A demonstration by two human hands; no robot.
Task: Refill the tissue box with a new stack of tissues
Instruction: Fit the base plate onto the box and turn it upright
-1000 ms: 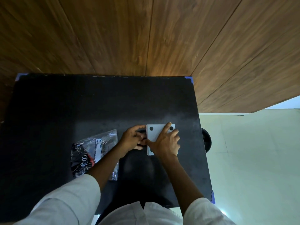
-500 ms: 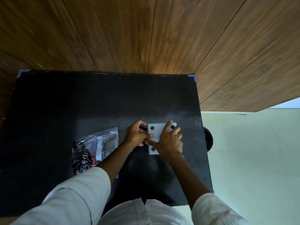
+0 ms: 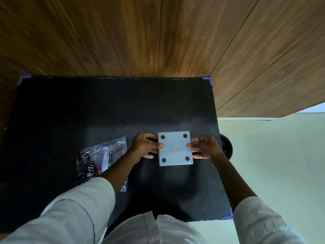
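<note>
Black tabletop (image 3: 70, 111), wood wall behind: gripping upturned tissue box (image 3: 175, 148) base-up, left hand (image 3: 145, 147) and right hand (image 3: 204, 147) clamping opposite edges. Tissue pack (image 3: 103, 159) lying left of box. Pulling base off evenly, avoiding tilt.

box base (image 3: 175, 148): matt grey, maybe plastic | packet (image 3: 103, 155): glossy film | table (image 3: 88, 111): matt black

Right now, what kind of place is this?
Probably an indoor room set up as a work spot: a black table against a wood-panelled wall, pale tiled floor beside it. Home or office, I can't tell.
</note>
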